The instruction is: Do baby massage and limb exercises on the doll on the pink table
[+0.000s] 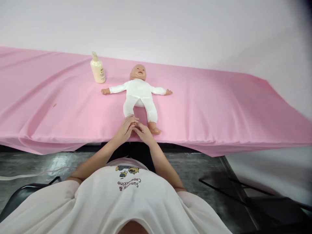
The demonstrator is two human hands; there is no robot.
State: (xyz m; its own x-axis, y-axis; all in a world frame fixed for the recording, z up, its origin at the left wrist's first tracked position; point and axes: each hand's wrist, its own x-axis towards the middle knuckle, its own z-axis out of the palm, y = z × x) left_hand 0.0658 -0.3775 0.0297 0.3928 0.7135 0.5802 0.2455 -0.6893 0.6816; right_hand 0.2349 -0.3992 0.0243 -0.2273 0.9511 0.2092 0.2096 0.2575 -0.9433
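A baby doll in a white body suit lies on its back, arms spread and legs toward me. Both my hands meet at its foot on the left side of the view. My left hand curls over that foot from the left, fingers bent across the top. From the right, my right hand wraps the same foot, its fingertips touching my left hand. Most of the foot is hidden between them. The doll's other foot lies free on the cloth, just right of my right hand.
A cream pump bottle stands left of the doll's head. Pink cloth covers the table and hangs over the front edge near my forearms. A white wall rises behind. Black chairs stand at lower left and lower right.
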